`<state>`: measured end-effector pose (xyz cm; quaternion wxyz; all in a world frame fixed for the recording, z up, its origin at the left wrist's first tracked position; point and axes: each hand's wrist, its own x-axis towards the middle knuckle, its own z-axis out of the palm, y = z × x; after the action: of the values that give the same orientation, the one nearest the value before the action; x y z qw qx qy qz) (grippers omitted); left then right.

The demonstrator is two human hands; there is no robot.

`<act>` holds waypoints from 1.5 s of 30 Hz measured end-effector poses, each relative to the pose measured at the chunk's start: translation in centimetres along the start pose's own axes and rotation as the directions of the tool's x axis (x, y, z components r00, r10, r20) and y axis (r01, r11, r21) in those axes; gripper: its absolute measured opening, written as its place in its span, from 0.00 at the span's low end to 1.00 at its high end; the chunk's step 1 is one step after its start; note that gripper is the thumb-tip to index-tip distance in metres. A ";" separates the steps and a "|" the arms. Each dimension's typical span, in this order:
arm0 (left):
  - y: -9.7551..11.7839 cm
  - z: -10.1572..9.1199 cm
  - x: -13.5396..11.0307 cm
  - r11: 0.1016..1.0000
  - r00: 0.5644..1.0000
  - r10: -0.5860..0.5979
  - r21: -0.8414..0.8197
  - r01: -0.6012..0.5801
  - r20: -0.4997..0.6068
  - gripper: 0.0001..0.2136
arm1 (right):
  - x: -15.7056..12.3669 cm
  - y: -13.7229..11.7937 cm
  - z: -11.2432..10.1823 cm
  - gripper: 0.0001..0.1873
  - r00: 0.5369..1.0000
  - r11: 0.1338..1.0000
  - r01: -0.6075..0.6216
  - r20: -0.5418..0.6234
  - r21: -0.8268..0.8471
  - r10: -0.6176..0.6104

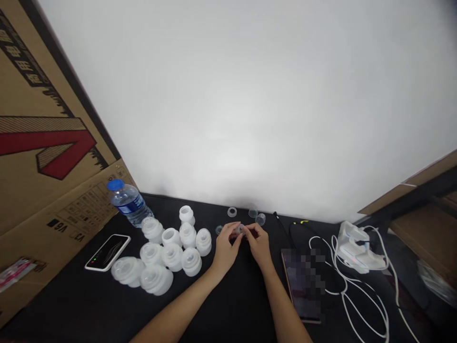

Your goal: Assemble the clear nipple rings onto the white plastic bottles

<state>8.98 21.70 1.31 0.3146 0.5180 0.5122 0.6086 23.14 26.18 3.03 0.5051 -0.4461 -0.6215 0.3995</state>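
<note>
My left hand (224,247) and my right hand (259,243) meet over a black table (232,305), fingertips pinched together on a small clear plastic ring part (240,229). Three more small clear ring parts lie just beyond my fingers: one (232,211), another (253,212) and a third (260,219). A further one (219,229) lies left of my left thumb. To the left stands a cluster of several white translucent plastic bottle-shaped pieces (171,252), some upright and some lying on their sides.
A water bottle with a blue cap (128,202) lies by a large cardboard box (43,157) at left. A white-edged phone (107,252) lies near it. A dark tablet (303,286), white cables (357,295) and a white charger (357,247) lie right. White wall behind.
</note>
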 end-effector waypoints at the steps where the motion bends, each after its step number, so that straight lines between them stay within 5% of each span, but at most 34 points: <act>1: 0.0 0.0 0.0 1.000 1.000 -0.002 0.009 0.001 0.002 0.14 | -0.1 -0.2 0.0 0.20 1.000 0.999 0.030 -0.002 -0.025 -0.030; 11: -0.3 -0.1 0.0 1.000 0.999 -0.018 -0.008 0.018 -0.032 0.13 | -0.4 -0.9 -0.2 0.11 0.971 0.957 0.237 0.059 -0.169 -0.230; 29: -0.1 0.5 -0.1 1.000 1.000 -0.001 0.017 0.000 0.010 0.12 | 0.0 1.0 0.0 0.23 0.994 0.996 -0.088 -0.064 -0.014 0.087; 38: 0.0 0.2 0.4 0.999 0.998 -0.034 0.002 0.035 -0.059 0.13 | -0.5 0.1 0.4 0.17 0.992 0.989 0.096 -0.071 -0.112 -0.104; 45: 0.5 0.5 0.2 0.999 1.000 -0.005 0.036 0.005 -0.010 0.13 | -0.1 0.4 0.0 0.19 0.995 0.999 0.024 -0.096 -0.023 -0.026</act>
<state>9.47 21.87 1.84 0.3042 0.5194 0.5259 0.6010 23.21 26.17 2.64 0.5345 -0.4625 -0.6063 0.3645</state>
